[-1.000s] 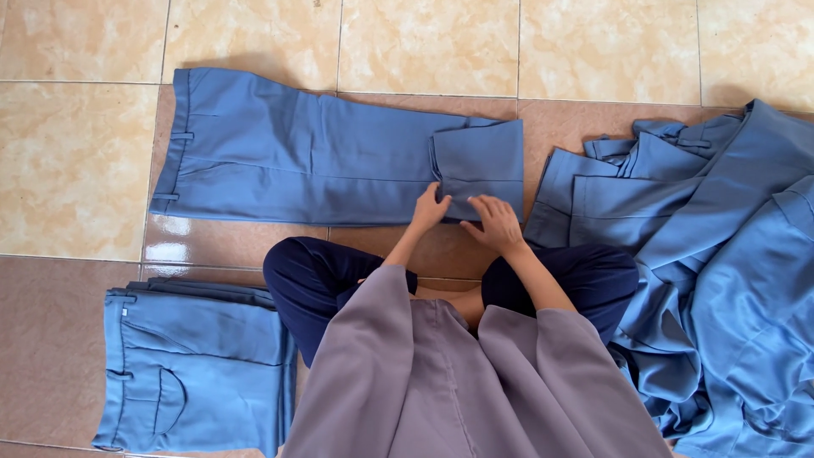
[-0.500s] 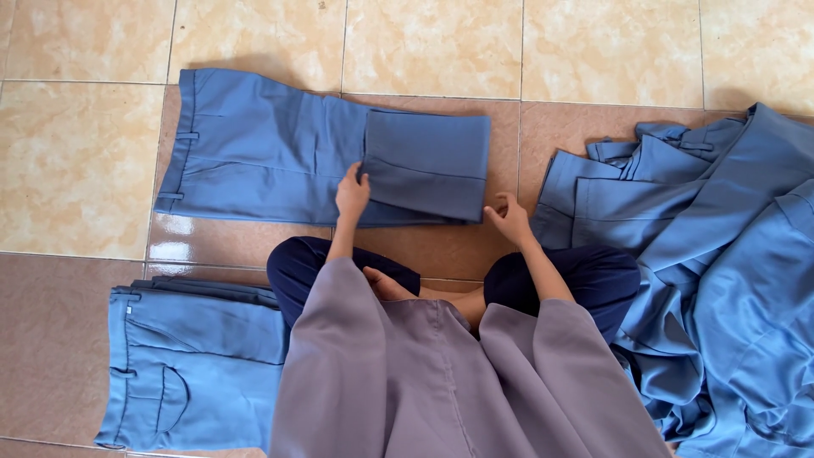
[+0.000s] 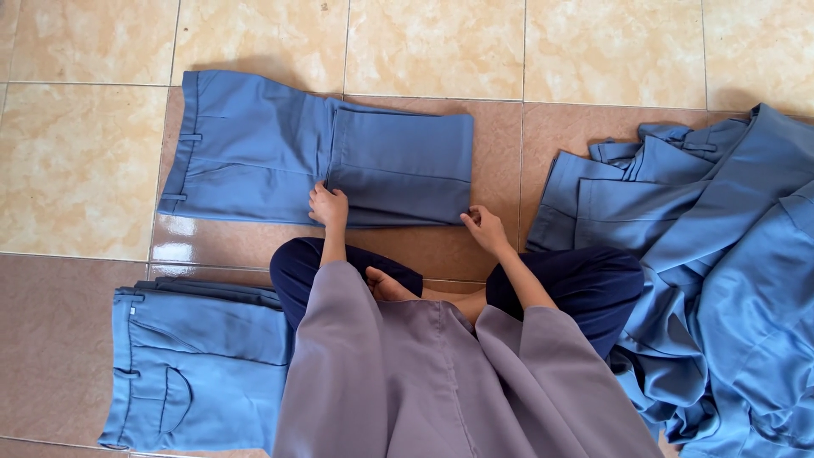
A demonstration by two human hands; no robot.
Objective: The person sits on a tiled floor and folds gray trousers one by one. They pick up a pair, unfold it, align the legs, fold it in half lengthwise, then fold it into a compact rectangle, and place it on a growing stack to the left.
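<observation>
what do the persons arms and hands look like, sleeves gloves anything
Both hands are bare: no gloves, and no rings or watch that I can make out. The left hand and right hand come out of wide, loose sleeves of plain greyish-mauve fabric that end partway down the forearms.

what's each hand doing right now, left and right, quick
Left hand: fingers curled, pinching the folded edge of the blue trousers.
Right hand: fingers bent, at the near right corner of the folded-over leg; grip cannot be told.
</observation>
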